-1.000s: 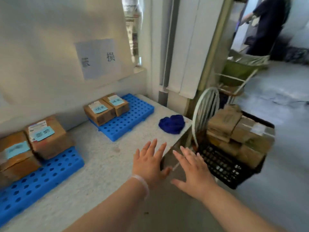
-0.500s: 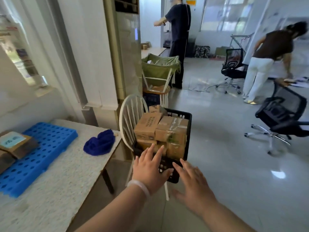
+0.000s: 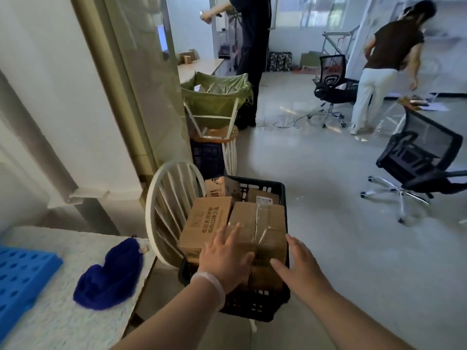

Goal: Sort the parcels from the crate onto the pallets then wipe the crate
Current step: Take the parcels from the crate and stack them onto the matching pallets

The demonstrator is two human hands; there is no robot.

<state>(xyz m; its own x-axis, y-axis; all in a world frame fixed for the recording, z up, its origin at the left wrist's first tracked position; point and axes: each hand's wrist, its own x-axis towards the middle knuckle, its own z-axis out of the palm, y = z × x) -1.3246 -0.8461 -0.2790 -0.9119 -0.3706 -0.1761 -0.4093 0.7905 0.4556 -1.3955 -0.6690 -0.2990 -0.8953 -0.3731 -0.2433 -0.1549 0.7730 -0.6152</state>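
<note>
A black plastic crate [image 3: 282, 193] full of cardboard parcels sits on a white chair [image 3: 164, 203]. On top at the near right lies a taped brown parcel [image 3: 262, 223]; a printed parcel [image 3: 204, 223] lies to its left. My left hand [image 3: 226, 261] rests flat on the taped parcel's near left side, fingers apart. My right hand [image 3: 295, 266] is open at that parcel's near right corner, fingers spread. A blue pallet [image 3: 22, 276] lies at the left on the speckled table [image 3: 58, 322], beside a dark blue cloth [image 3: 111, 276].
A green-lined bin [image 3: 217, 97] on a stool stands behind the chair. Two black office chairs [image 3: 419, 157] stand on the floor to the right. Two other persons [image 3: 379, 61] stand further back. A pillar [image 3: 141, 92] rises at the left.
My view has swung right, from the table's pallets to the crate. Both hands have moved forward onto the taped parcel on top of the crate.
</note>
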